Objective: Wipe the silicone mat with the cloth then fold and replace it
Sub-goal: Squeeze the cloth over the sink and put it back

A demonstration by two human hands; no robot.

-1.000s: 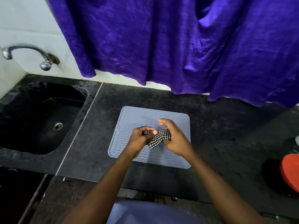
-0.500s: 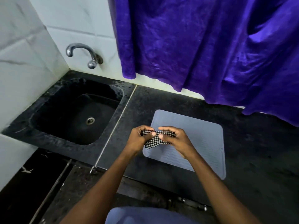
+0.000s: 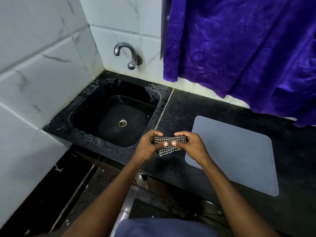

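Observation:
A grey ribbed silicone mat point(image 3: 239, 154) lies flat on the black counter point(image 3: 179, 113), right of centre. A small black-and-white checked cloth point(image 3: 168, 144) is bunched into a narrow strip between my hands, held above the counter just left of the mat. My left hand point(image 3: 148, 145) grips the cloth's left end with curled fingers. My right hand point(image 3: 189, 145) pinches its right end, thumb pressed on the front. A loose corner hangs below the hands.
A black sink point(image 3: 118, 117) with a metal drain sits left of my hands, under a chrome tap point(image 3: 127, 54) on the white tiled wall. A purple curtain point(image 3: 248, 48) hangs over the counter's back right. Dark floor lies below the counter edge.
Both hands, still holding the cloth, have moved left off the mat toward the sink, and the view has swung left. The cloth is pulled into a tighter strip.

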